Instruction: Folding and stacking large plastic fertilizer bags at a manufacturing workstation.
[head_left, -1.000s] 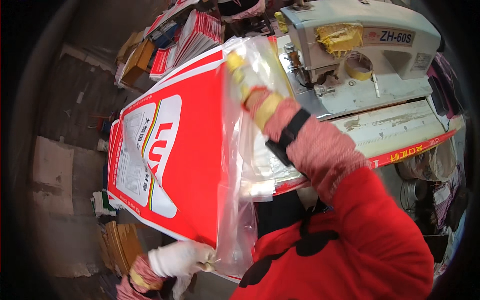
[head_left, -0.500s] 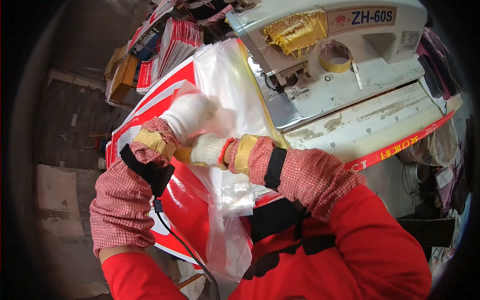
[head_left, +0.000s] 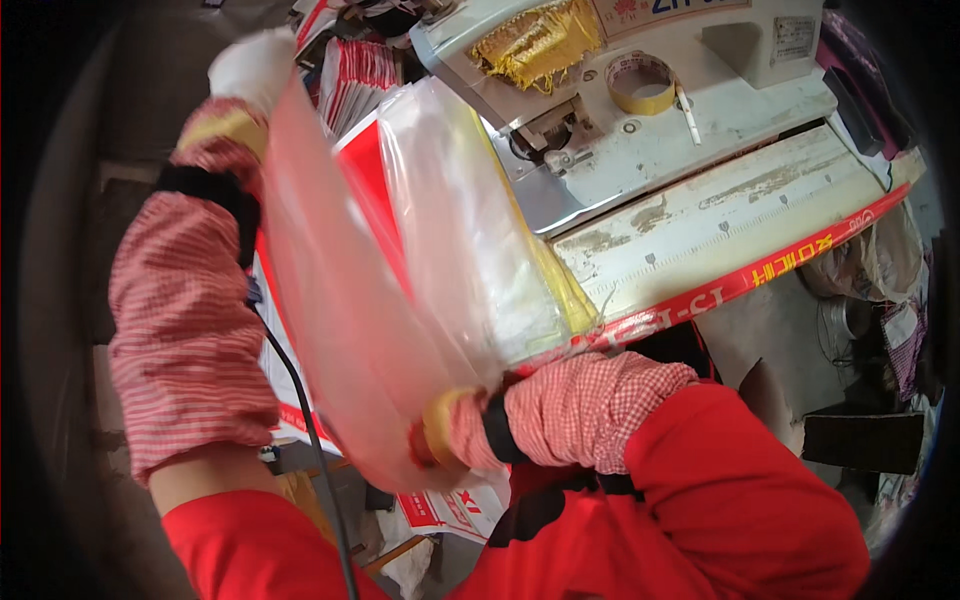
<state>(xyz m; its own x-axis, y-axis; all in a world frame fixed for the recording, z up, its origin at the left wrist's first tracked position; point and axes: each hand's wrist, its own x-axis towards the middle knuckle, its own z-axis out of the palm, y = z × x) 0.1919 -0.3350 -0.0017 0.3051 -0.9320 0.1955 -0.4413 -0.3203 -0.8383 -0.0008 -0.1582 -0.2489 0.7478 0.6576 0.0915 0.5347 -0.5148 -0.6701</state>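
I see a clear plastic bag (head_left: 400, 300), wrinkled and glossy, stretched from far left to near centre over a red printed sack (head_left: 365, 170). My left hand (head_left: 250, 70) grips its top; my right hand (head_left: 440, 445) is buried inside, grip unclear.

My gloved left hand (head_left: 250, 75) lifts the clear plastic bag (head_left: 400, 300) far left; my right hand (head_left: 440, 445) grips its near edge, beside the grey sewing machine (head_left: 680, 110).

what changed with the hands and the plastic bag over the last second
The left hand rose from the clear plastic bag's bottom to its top far edge; the right hand dropped to the near lower end, inside the plastic. The grey sewing machine and yellow tape roll stayed put.
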